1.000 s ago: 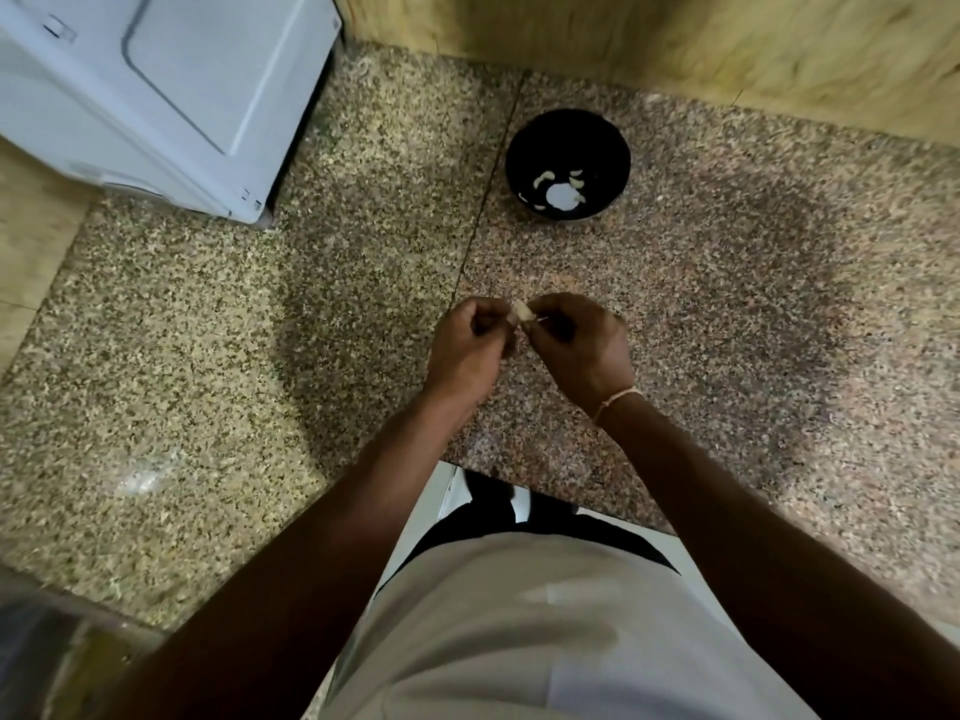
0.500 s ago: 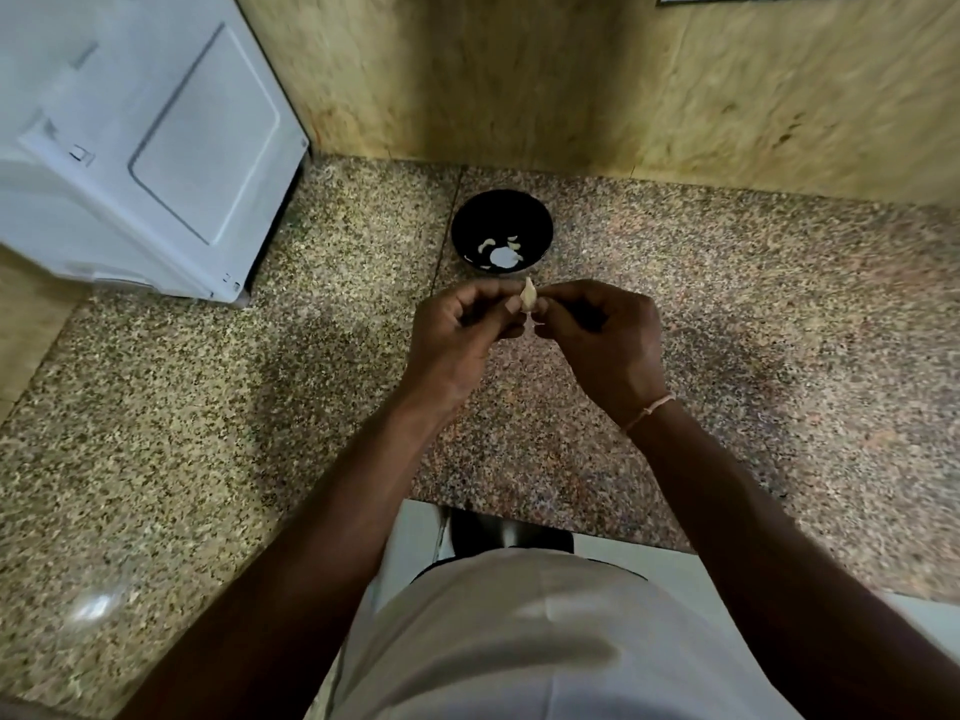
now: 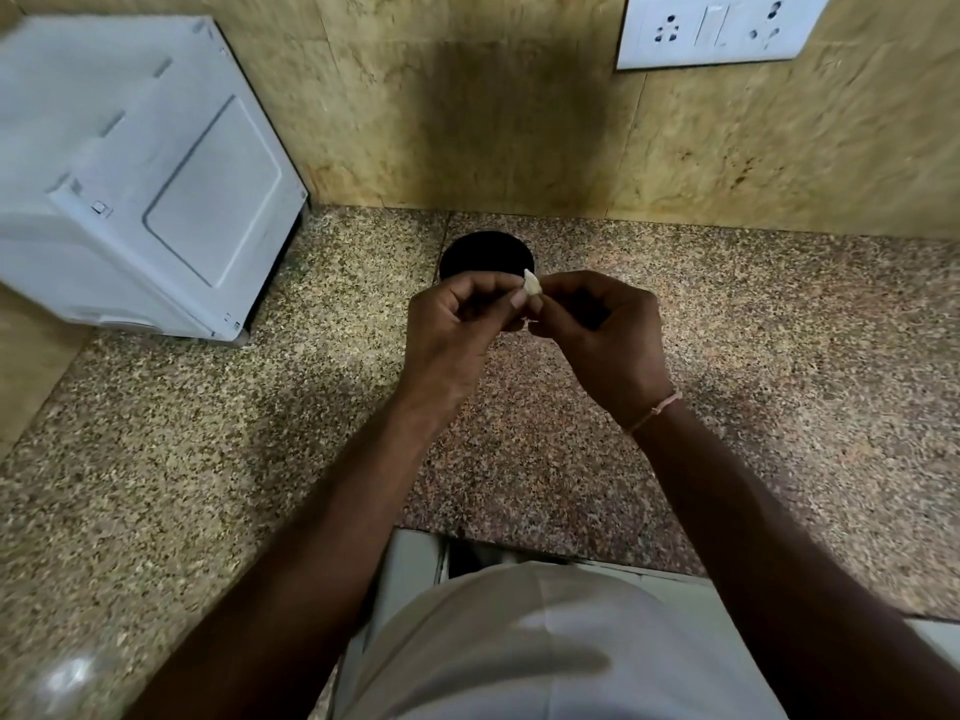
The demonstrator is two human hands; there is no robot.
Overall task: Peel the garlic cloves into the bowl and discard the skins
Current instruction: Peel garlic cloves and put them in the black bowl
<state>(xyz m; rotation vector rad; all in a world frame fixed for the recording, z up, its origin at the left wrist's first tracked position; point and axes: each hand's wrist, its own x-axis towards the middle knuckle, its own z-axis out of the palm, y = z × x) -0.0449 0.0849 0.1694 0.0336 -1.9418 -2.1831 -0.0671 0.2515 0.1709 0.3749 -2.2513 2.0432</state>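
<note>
Speckled granite counter (image 3: 779, 356), tiled wall behind. Left hand (image 3: 452, 330) and right hand (image 3: 602, 335) both pinch 1 garlic clove (image 3: 531, 284), fingertips clamped, just above the black bowl (image 3: 485, 254). Peeling step, likely mid-way. Next: strip skin, drop clove in.

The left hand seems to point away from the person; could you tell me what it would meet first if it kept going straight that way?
Probably the black bowl, just beyond the left hand and the garlic clove; depth is unclear.
</note>
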